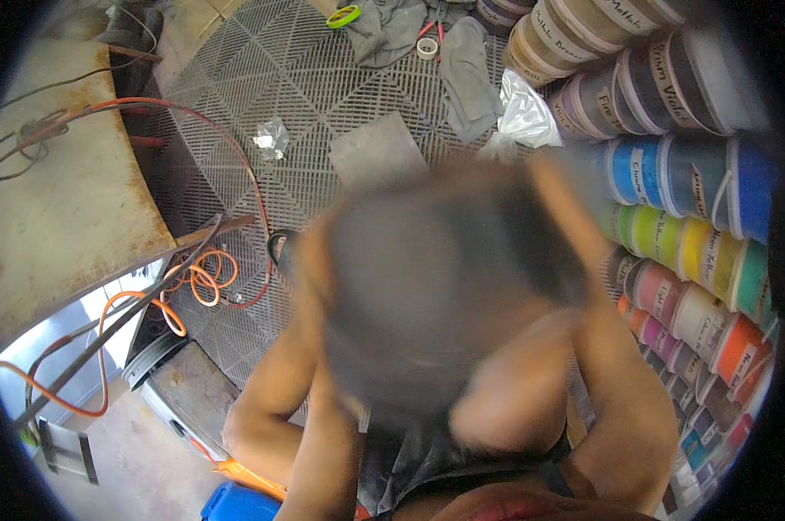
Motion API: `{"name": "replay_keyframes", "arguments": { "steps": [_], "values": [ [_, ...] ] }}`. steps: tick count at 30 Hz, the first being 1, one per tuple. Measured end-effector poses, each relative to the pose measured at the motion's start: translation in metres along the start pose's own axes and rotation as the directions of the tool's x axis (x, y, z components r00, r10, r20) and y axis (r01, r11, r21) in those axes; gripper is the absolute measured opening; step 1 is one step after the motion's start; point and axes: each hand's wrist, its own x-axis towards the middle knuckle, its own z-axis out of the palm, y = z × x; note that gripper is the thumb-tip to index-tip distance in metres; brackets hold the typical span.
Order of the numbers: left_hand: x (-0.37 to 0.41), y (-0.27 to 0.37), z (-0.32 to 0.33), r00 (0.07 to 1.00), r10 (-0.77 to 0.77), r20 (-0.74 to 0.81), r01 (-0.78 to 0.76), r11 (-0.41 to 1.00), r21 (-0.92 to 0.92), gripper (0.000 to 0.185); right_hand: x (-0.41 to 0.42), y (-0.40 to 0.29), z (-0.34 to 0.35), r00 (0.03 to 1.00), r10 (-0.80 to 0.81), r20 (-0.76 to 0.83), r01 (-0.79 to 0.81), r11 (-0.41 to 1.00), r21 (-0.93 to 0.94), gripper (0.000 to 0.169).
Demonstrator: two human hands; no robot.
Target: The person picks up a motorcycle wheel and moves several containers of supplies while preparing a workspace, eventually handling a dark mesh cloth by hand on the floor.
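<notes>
A large dark grey object point(418, 273) fills the middle of the view, close to the camera and strongly blurred; its kind cannot be told. Along its left edge lies my left hand point(315, 254), and my right hand point(565, 208) is at its upper right edge, so it is held between them. Both hands are blurred and their fingers are partly hidden. My forearms rise on both sides with the elbows bent. A blurred patch of bare skin point(516, 391) shows below the object, above dark grey cloth point(412, 456).
Stacked tubs of coloured pigment point(653, 234) line the right side. Grey floor grating point(301, 65) bears a flat grey sheet point(379, 146), cloths, tape rolls and a silver bag point(529, 111). At left are a worn panel point(60, 208), an orange hose point(200, 280) and a blue container point(236, 503).
</notes>
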Motion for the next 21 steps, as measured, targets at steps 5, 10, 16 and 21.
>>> {"name": "replay_keyframes", "arguments": {
  "steps": [5, 10, 16, 21],
  "values": [
    [-0.024, 0.006, 0.028, 0.975, 0.083, -0.208, -0.133, 0.961, -0.241, 0.025, 0.055, 0.057, 0.004, 0.811, 0.271, -0.519, -0.361, 0.929, -0.079, 0.027],
    [-0.03, 0.017, -0.026, 0.936, 0.147, -0.319, -0.231, 0.942, -0.244, 0.022, 0.075, 0.102, -0.058, 0.81, 0.309, -0.499, -0.417, 0.901, -0.118, 0.03],
    [-0.096, -0.004, -0.119, 0.925, 0.124, -0.36, -0.19, 0.97, -0.153, 0.022, 0.049, 0.021, -0.176, 0.72, -0.028, -0.694, -0.09, 0.987, -0.133, 0.021],
    [-0.215, -0.064, -0.183, 0.887, 0.124, -0.444, -0.096, 0.992, 0.086, 0.033, 0.028, -0.13, -0.248, 0.803, -0.072, -0.592, 0.113, 0.993, 0.032, 0.028]
  ]
}}
